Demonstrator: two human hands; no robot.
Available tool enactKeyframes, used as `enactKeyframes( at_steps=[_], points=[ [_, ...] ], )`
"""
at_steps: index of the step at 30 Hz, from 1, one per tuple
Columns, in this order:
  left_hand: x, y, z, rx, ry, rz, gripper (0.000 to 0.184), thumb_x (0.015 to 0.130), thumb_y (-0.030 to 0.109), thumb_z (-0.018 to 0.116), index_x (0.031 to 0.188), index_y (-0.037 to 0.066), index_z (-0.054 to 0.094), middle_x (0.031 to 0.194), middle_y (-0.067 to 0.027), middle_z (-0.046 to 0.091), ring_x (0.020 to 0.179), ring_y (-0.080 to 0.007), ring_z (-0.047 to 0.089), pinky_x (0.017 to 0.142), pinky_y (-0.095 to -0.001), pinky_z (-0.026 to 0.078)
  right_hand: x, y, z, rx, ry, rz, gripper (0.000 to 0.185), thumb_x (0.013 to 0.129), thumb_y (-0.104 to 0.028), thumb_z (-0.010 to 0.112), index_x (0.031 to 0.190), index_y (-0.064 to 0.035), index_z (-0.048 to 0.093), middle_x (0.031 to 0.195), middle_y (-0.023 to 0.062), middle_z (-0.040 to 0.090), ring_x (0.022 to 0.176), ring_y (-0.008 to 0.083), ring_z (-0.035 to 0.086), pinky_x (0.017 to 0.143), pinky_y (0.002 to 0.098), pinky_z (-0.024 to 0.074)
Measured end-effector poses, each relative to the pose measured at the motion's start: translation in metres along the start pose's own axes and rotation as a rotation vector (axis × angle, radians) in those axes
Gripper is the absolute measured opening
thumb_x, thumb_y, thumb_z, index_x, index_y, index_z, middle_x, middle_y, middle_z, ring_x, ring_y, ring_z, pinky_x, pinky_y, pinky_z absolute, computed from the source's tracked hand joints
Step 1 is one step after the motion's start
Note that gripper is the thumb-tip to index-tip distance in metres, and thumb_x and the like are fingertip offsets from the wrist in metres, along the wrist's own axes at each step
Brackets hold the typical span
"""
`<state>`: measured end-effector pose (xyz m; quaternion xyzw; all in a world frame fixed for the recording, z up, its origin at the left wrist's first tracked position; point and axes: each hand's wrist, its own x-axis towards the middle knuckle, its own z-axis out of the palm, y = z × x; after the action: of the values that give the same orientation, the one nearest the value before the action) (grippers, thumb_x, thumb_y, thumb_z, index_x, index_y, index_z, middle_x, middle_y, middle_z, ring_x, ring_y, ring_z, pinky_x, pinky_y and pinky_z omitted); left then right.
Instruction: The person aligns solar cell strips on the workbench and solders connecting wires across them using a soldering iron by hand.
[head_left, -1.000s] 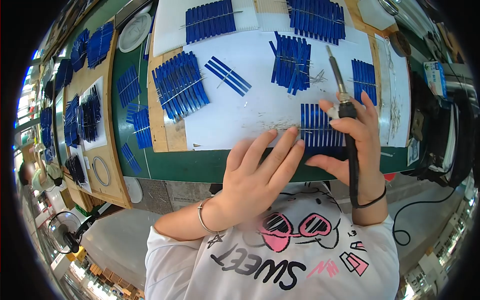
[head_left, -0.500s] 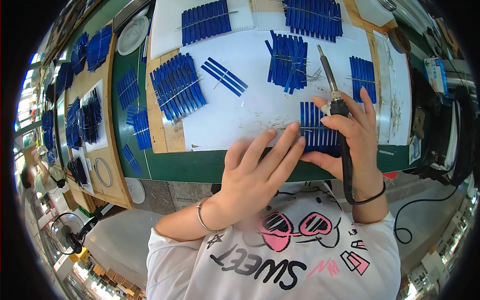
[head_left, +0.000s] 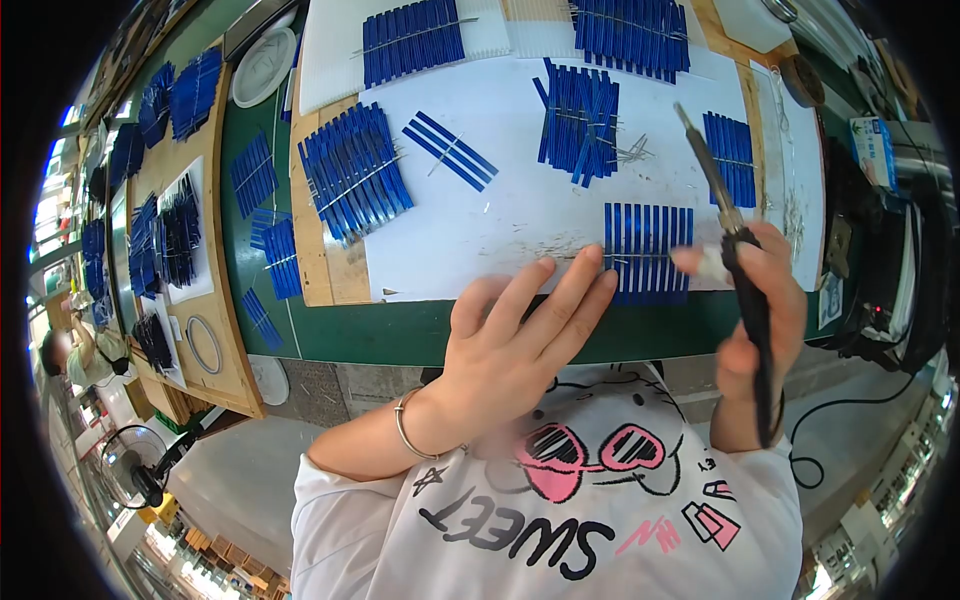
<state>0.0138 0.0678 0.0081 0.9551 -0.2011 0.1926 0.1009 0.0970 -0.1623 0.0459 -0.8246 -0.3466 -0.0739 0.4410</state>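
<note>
A soldering iron (head_left: 740,240) with a black handle is held in my right hand (head_left: 765,300), its metal tip pointing up and away over the white sheet. The index finger, with a pale wrap on it, touches or hovers at the right edge of a row of blue strips (head_left: 648,270) joined by a thin wire. My left hand (head_left: 530,330) lies with spread fingers, the fingertips at the left end of that row. Behind it sits a stack of blue strips (head_left: 580,125) with loose wire pieces (head_left: 634,150) at its right.
More blue strip bundles lie at the left (head_left: 355,170), top and right (head_left: 729,160), and a small group (head_left: 450,150) is left of centre. A round plate (head_left: 264,68) is at the upper left. A person (head_left: 88,350) and a fan (head_left: 135,465) are at the far left.
My right hand has moved right and turned, carrying the iron with it, and its thumb has left the row's lower edge. The left hand has hardly moved.
</note>
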Motion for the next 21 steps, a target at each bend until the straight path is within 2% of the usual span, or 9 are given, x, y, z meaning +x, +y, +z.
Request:
enactKeyframes(
  at_steps=[2,3,5,6,8,11,21],
  points=[
    [0.000,0.000,0.001,-0.005,0.008,-0.001,0.049,0.080,0.015,0.054,0.128,0.013,0.063,0.141,-0.0032,0.057,0.115,-0.0199,0.052,0.091,-0.0312,0.035,0.009,-0.018,-0.011,0.095,0.032,0.008,0.034,0.082,-0.017,0.074,0.112,-0.0065,0.064,0.089,0.0060,0.068,0.075,0.0224,0.049,0.072,0.0361,0.0405],
    [0.000,0.000,0.002,-0.008,0.016,-0.002,0.049,0.080,0.014,0.054,0.127,0.013,0.064,0.141,-0.0033,0.057,0.115,-0.0198,0.052,0.091,-0.0310,0.034,0.010,-0.022,-0.012,0.092,0.033,0.009,0.034,0.082,-0.017,0.074,0.112,-0.0065,0.064,0.089,0.0060,0.068,0.075,0.0224,0.049,0.072,0.0361,0.0405],
    [0.000,0.000,0.001,-0.015,0.014,-0.003,0.048,0.080,0.014,0.054,0.127,0.013,0.063,0.141,-0.0033,0.057,0.115,-0.0197,0.052,0.091,-0.0308,0.034,0.011,-0.027,-0.010,0.032,0.065,0.011,0.026,0.068,0.001,0.074,0.093,-0.0058,0.069,0.070,0.0012,0.055,0.067,0.0201,0.043,0.060,0.0322,0.0338],
    [0.000,0.000,0.001,-0.020,0.011,-0.005,0.048,0.080,0.014,0.054,0.127,0.013,0.063,0.141,-0.0032,0.058,0.114,-0.0196,0.052,0.091,-0.0306,0.033,0.011,-0.028,-0.010,0.032,0.063,0.012,0.026,0.068,0.001,0.074,0.093,-0.0058,0.069,0.070,0.0012,0.055,0.067,0.0201,0.043,0.060,0.0322,0.0338],
    [-0.001,0.000,0.003,-0.022,0.016,-0.006,0.047,0.081,0.013,0.054,0.127,0.013,0.063,0.141,-0.0032,0.057,0.114,-0.0195,0.052,0.091,-0.0305,0.033,0.012,-0.030,-0.008,0.063,0.038,0.066,0.029,0.057,0.010,0.071,0.080,-0.0069,0.070,0.062,0.0001,0.047,0.062,0.0195,0.041,0.057,0.0317,0.0296],
    [-0.001,-0.001,0.003,-0.030,0.019,-0.005,0.047,0.081,0.013,0.053,0.127,0.013,0.063,0.142,-0.0031,0.057,0.114,-0.0192,0.051,0.090,-0.0304,0.033,0.013,-0.029,-0.003,0.071,0.053,0.061,0.026,0.057,0.010,0.071,0.078,-0.0068,0.069,0.057,0.0002,0.045,0.060,0.0196,0.040,0.057,0.0316,0.0299],
    [-0.001,-0.003,0.002,-0.051,0.004,-0.004,0.047,0.081,0.015,0.054,0.127,0.013,0.063,0.143,-0.0031,0.055,0.114,-0.0186,0.051,0.090,-0.0307,0.032,0.018,-0.030,-0.002,0.036,0.030,0.034,0.026,0.056,0.010,0.068,0.077,-0.0058,0.069,0.057,0.0001,0.045,0.057,0.0189,0.039,0.057,0.0316,0.0298]
  ],
)
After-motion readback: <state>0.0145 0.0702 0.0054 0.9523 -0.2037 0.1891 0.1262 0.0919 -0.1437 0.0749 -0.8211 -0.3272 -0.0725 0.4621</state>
